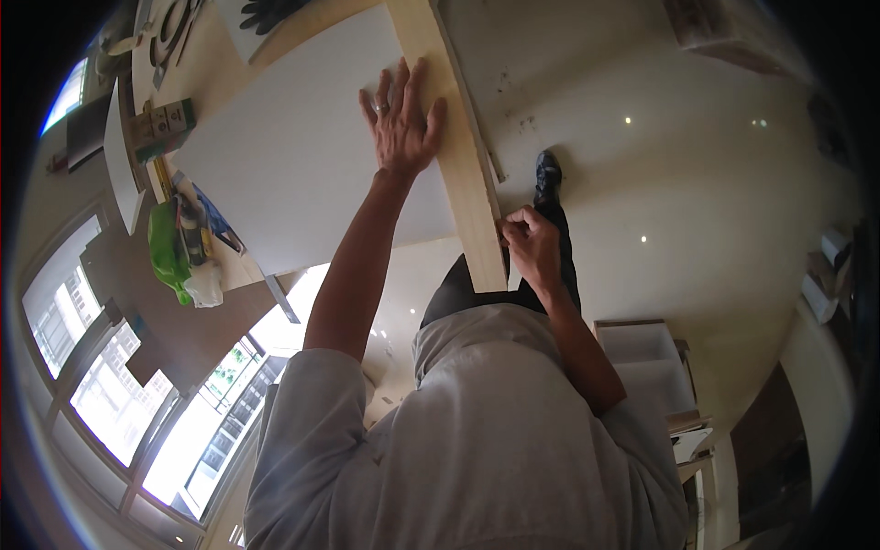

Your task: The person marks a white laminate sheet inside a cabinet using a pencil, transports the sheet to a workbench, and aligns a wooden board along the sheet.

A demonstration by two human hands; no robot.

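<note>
A long pale wooden plank (469, 197) runs from the top of the view down to my waist, along the right edge of a large white panel (302, 128). My left hand (401, 128) lies flat with its fingers spread, partly on the white panel and partly on the plank. A ring shows on one of its fingers. At the plank's right edge, near its close end, my right hand (534, 246) is closed with the fingers pinched together. What it pinches is hidden. Just below it, a narrow pale strip (514, 278) shows beside the plank's end.
On the workbench at the left are a green and brown box (163, 128), a green plastic bag (167, 252) and a clear bag (205, 284). A dark glove (268, 13) lies at the top. An open white drawer-like box (646, 357) stands on the floor at my right.
</note>
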